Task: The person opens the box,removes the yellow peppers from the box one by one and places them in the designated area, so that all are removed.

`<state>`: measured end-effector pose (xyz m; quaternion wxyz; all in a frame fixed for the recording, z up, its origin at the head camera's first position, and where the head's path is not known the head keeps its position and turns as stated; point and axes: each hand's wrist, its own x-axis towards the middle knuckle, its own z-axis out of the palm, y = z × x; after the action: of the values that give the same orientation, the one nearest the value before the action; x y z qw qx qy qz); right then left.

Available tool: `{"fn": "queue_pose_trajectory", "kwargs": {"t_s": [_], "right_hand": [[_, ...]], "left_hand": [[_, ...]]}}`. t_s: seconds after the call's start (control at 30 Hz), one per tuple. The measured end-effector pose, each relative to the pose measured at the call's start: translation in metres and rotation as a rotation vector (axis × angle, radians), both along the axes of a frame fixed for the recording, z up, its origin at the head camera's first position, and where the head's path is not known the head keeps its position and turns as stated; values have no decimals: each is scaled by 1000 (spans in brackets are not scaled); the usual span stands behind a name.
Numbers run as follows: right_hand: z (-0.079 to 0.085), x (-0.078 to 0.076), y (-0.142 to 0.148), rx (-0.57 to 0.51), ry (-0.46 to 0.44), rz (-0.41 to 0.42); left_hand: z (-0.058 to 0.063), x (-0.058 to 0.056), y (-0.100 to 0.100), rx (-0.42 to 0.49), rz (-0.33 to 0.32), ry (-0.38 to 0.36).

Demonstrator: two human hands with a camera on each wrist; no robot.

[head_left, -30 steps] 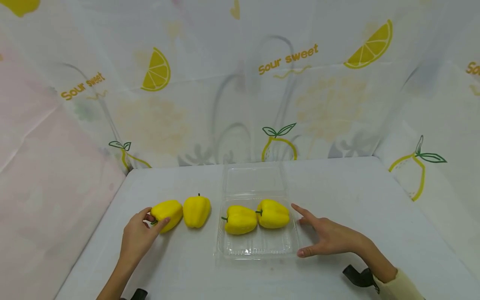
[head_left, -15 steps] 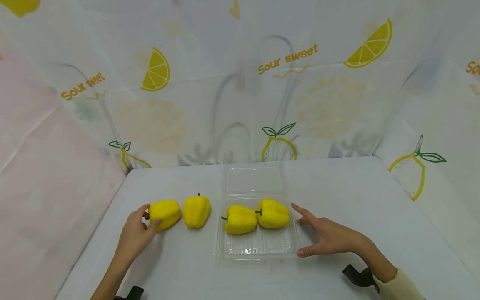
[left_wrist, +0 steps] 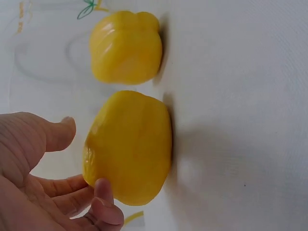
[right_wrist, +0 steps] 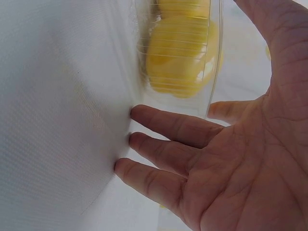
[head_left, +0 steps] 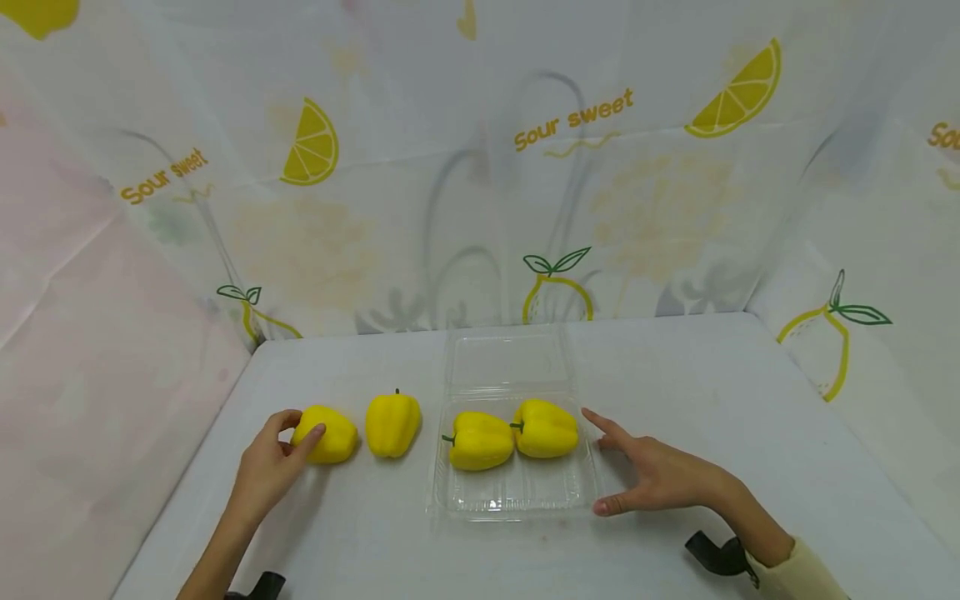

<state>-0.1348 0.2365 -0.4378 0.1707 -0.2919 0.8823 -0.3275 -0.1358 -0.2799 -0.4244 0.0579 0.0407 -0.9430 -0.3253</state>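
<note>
In the head view, my left hand [head_left: 272, 467] is at the left end of a yellow bell pepper [head_left: 330, 435] lying on the table. The left wrist view shows fingertips [left_wrist: 103, 192] against the end of this pepper [left_wrist: 132, 149], while the thumb stands apart from it. Its stem is hidden. A second yellow bell pepper [head_left: 393, 425] lies just to the right, stem pointing away. Two more peppers [head_left: 482, 442] [head_left: 547, 428] lie on their sides inside a clear plastic clamshell box [head_left: 517, 500]. My right hand [head_left: 660, 473] is spread beside the box's right wall, fingertips [right_wrist: 139, 113] down at the tabletop.
The box's lid [head_left: 510, 360] lies folded back toward the rear. A white cloth covers the table [head_left: 360, 542]. Behind it hangs a lemon-printed curtain [head_left: 420, 208], and curtains flank both sides. Black camera mounts [head_left: 716, 553] sit at the wrists.
The left pepper has turned and shifted slightly left, so its stem no longer shows and a gap separates it from its neighbour. My left hand moved a little left; the right hand stayed put.
</note>
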Motion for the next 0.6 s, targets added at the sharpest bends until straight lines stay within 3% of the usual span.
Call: {"fn": "queue_pose_trajectory", "kwargs": {"t_s": [0.13,0.43,0.6], "right_hand": [[0,0,-1,5,3,-1],[-1,-1,-1,5,6,2],[0,0,-1,9,12,2]], "left_hand": [[-2,-3,3,4,2,42],[-7,-9,8,-113,-74,231],[-7,-11,15,-132,-59,229]]}}
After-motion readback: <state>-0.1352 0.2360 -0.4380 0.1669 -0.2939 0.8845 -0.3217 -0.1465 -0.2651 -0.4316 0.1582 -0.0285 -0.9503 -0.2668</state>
